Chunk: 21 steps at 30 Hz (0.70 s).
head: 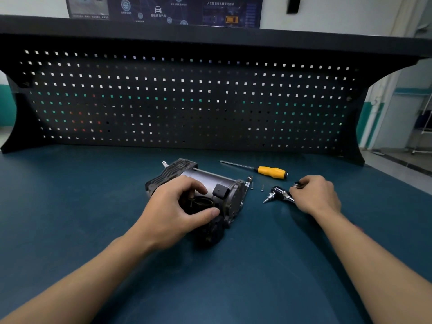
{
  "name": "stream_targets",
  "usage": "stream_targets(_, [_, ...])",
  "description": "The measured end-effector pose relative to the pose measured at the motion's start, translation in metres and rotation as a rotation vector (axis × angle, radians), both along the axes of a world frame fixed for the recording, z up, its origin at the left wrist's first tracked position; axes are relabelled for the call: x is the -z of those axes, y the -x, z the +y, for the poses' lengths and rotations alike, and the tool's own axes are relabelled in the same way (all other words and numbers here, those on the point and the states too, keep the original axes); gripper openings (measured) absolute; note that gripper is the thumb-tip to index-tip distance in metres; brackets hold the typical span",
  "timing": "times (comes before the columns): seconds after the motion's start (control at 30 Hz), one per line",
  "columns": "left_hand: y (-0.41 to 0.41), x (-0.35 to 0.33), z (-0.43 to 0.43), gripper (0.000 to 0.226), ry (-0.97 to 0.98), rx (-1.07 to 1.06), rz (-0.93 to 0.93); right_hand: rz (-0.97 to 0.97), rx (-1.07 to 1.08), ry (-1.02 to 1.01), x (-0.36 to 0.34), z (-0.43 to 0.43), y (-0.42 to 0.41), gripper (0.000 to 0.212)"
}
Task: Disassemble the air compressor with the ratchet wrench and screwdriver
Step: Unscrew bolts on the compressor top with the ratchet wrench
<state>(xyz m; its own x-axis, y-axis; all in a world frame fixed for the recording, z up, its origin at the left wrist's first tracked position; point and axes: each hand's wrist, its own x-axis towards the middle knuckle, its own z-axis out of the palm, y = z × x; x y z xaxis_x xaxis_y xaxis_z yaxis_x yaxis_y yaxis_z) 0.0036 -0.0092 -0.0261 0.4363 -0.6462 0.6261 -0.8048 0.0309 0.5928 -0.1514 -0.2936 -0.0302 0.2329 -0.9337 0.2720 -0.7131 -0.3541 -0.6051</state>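
Views: 1, worn on the person's head.
Facing: forward and down across the table (70, 225), toward the pegboard (187, 101) beyond the grip.
Nearness: close, both forearms entering from the bottom edge.
Centre: left hand (173, 213) gripping the compressor (207, 178); right hand (315, 195) holding the wrench (278, 193) just right of that grip.
Lens: wide, the pegboard's edges bowing.

A dark blue-green workbench top (70, 206) is being backed by a black perforated pegboard (187, 101) standing upright along its far edge. The pegboard is being capped by a black shelf (210, 35) running its full width. Behind, a dark blue poster (163, 10) with a yellow car graphic is being displayed on the pale wall, with a small black box (293, 4) mounted near its right. A teal band (7, 104) is being shown low on the wall.
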Motion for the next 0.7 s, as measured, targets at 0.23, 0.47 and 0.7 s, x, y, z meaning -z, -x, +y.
stream_targets(0.23, [-0.005,0.0,-0.001,0.041,-0.078,-0.047,-0.097,0.133,0.033,-0.047,-0.01,0.009,-0.001,0.039])
stream_targets(0.47, [-0.012,-0.005,0.007,0.042,-0.106,0.011,-0.147,0.259,-0.019,-0.067,-0.016,0.018,-0.005,0.029])
stream_targets(0.7, [-0.047,-0.011,0.024,0.029,0.014,-0.163,-0.119,0.34,-0.05,-0.033,-0.014,0.02,-0.003,0.02])
